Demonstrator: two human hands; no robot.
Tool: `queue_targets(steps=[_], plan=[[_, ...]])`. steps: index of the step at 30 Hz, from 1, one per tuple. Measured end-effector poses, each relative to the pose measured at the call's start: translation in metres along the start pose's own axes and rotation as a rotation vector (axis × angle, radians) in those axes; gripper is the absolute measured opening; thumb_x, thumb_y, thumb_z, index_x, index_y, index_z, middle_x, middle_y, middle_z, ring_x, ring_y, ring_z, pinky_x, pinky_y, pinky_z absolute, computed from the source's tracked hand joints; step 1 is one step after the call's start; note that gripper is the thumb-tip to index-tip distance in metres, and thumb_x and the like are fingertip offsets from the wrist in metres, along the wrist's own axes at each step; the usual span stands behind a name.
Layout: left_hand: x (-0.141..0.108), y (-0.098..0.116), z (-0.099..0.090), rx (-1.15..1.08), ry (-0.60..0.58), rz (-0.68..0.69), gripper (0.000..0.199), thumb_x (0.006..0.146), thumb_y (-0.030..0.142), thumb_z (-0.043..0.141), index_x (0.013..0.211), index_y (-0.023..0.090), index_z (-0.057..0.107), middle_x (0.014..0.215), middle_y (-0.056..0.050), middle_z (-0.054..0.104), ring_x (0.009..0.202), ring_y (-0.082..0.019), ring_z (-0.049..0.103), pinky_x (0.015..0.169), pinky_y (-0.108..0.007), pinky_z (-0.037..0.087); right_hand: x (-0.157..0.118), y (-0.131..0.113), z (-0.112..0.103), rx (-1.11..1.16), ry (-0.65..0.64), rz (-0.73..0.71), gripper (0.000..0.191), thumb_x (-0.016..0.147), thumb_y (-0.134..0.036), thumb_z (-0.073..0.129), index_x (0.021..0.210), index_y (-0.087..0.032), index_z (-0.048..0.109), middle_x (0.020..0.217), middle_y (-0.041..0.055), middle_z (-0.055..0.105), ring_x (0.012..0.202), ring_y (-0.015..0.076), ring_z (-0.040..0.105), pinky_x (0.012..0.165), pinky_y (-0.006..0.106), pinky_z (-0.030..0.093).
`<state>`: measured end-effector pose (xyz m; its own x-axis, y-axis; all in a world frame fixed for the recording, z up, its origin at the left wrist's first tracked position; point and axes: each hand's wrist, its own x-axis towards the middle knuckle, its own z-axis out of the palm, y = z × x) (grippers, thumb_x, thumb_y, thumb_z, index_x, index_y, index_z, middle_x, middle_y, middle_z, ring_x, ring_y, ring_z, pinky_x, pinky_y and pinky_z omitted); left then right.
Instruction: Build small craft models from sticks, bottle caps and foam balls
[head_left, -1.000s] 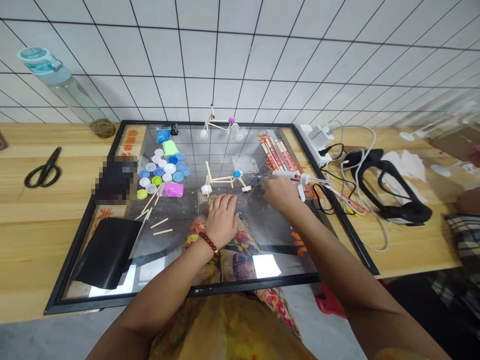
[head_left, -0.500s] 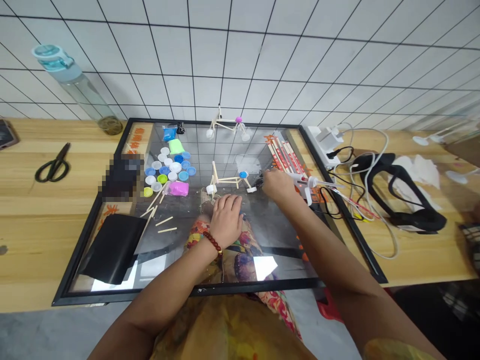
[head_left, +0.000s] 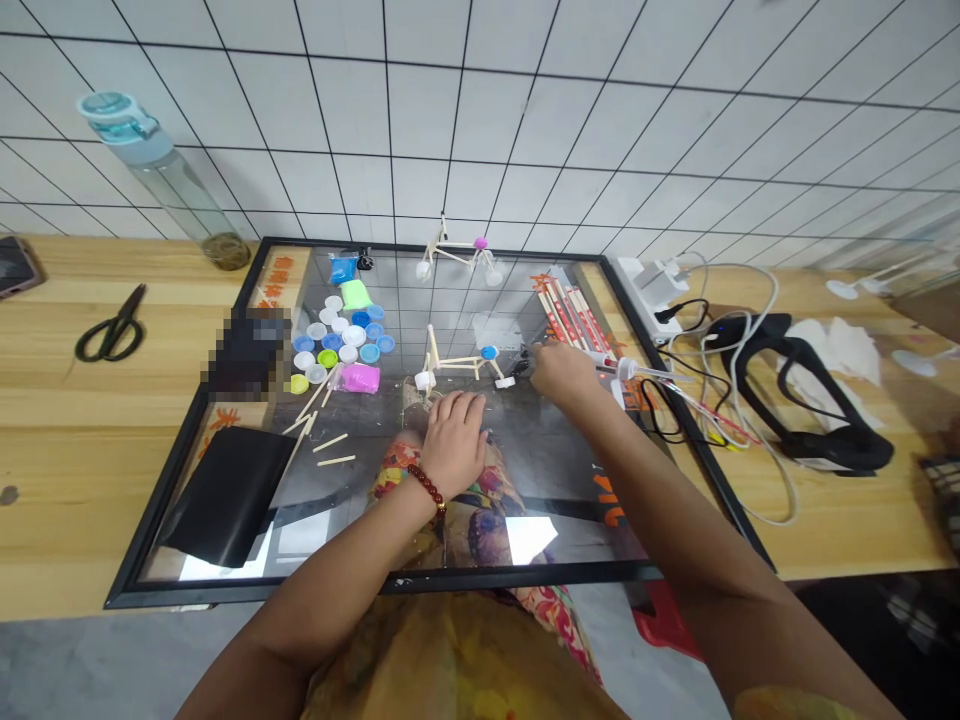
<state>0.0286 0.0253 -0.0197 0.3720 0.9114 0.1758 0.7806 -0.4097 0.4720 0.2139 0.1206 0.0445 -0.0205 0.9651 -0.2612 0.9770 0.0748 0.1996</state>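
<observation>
My left hand (head_left: 454, 445) rests flat on the glass panel (head_left: 555, 450), its fingers stretched and slightly spread, with nothing in it. Just beyond its fingertips stands a small stick model (head_left: 455, 362) with white round pieces and a blue disc. My right hand (head_left: 562, 372) is closed at the right of the model, beside the white glue gun (head_left: 622, 369). Its curled fingers hide what they hold, if anything. Behind the hand lie red-and-white packs of sticks (head_left: 574, 312).
Small coloured tubs (head_left: 349, 338), a pink packet (head_left: 361, 378) and loose sticks (head_left: 330, 442) lie at left. Further left are a black pouch (head_left: 229, 495), scissors (head_left: 112, 330) and a bottle (head_left: 165, 180). Cables, a power strip (head_left: 637, 290) and a black headset frame (head_left: 810, 400) are at right.
My right hand has shifted very slightly to the right, and the glue gun's body is now more hidden behind it. My left hand stays in place.
</observation>
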Motion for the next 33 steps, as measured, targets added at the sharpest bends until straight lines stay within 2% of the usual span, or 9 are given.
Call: queue_targets(steps=[15, 26, 33], plan=[[-0.0011, -0.0033, 0.004, 0.012, 0.033, 0.008, 0.049, 0.093, 0.023, 0.052, 0.141, 0.013, 0.048, 0.141, -0.014, 0.057, 0.135, -0.03, 0.045, 0.12, -0.052, 0.034, -0.0024, -0.0019, -0.0026, -0.01, -0.013, -0.024, 0.038, 0.09, -0.007, 0.044, 0.119, -0.005, 0.068, 0.118, 0.0253, 0.07, 0.111, 0.031, 0.07, 0.085, 0.034, 0.053], [-0.0008, -0.0029, 0.0034, 0.007, 0.035, 0.005, 0.05, 0.093, 0.024, 0.052, 0.141, 0.015, 0.048, 0.141, -0.013, 0.057, 0.135, -0.03, 0.045, 0.119, -0.052, 0.035, 0.0005, -0.0011, -0.0079, -0.016, -0.028, -0.061, 0.037, 0.09, -0.009, 0.046, 0.121, -0.008, 0.067, 0.117, 0.0222, 0.07, 0.111, 0.0288, 0.07, 0.086, 0.033, 0.052], [-0.0009, -0.0023, 0.0018, 0.007, 0.023, 0.003, 0.049, 0.093, 0.023, 0.05, 0.142, 0.014, 0.048, 0.141, -0.013, 0.057, 0.136, -0.03, 0.045, 0.119, -0.052, 0.034, -0.0014, -0.002, -0.0075, -0.022, -0.038, -0.046, 0.037, 0.091, -0.008, 0.044, 0.119, -0.006, 0.069, 0.115, 0.025, 0.07, 0.109, 0.0307, 0.071, 0.085, 0.036, 0.053]])
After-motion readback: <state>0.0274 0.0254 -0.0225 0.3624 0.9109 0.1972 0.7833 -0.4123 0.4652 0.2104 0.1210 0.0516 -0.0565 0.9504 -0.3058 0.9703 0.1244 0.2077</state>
